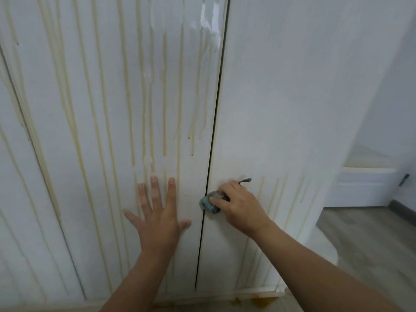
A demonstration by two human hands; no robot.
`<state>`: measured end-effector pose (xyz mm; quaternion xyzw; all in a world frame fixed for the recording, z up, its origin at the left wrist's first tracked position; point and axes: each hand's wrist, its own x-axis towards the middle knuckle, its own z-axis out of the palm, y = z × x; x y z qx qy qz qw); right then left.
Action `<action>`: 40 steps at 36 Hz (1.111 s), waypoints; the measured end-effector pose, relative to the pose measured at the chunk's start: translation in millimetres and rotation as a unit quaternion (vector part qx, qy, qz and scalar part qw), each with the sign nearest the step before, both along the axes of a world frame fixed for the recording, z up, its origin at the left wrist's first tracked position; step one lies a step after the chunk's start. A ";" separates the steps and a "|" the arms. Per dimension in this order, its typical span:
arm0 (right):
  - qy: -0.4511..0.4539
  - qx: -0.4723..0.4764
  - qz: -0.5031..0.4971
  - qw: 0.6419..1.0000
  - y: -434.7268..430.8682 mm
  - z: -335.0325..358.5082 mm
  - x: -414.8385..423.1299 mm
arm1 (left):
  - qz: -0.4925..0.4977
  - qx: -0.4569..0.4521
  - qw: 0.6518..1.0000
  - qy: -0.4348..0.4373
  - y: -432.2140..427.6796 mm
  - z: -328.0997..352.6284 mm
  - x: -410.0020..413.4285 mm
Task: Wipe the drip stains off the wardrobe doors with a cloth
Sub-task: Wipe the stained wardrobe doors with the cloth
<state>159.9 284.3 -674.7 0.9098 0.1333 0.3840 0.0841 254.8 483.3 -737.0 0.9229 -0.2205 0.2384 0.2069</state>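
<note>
White wardrobe doors fill the head view. The middle door (117, 122) carries several long yellowish drip stains (165, 91) running down it. My left hand (157, 212) lies flat on this door with fingers spread. My right hand (238, 206) grips a balled grey-blue cloth (209, 202) and presses it on the right door (281, 109), right beside the dark gap between the doors. The upper part of the right door looks free of streaks; fainter drips (274, 199) show to the right of my hand and below it.
Another streaked door (20, 199) stands at the far left. Brownish spots (258, 301) mark the plinth at the wardrobe's foot. To the right, grey wood floor (369, 239) and a white step or ledge (369, 176) against a white wall.
</note>
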 end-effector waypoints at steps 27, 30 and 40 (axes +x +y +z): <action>-0.294 0.248 -0.073 0.920 -57.6 71.1 -27.7 | -0.012 -0.007 1.000 -0.008 -11.7 -13.0 13.2; -0.290 0.259 -0.086 0.917 -64.0 64.4 -26.2 | -0.011 -0.004 1.000 -0.013 -11.7 -12.6 12.4; -0.178 0.170 -0.053 0.968 -70.0 -34.4 -34.1 | -0.015 -0.001 1.000 -0.013 -11.7 -13.3 13.9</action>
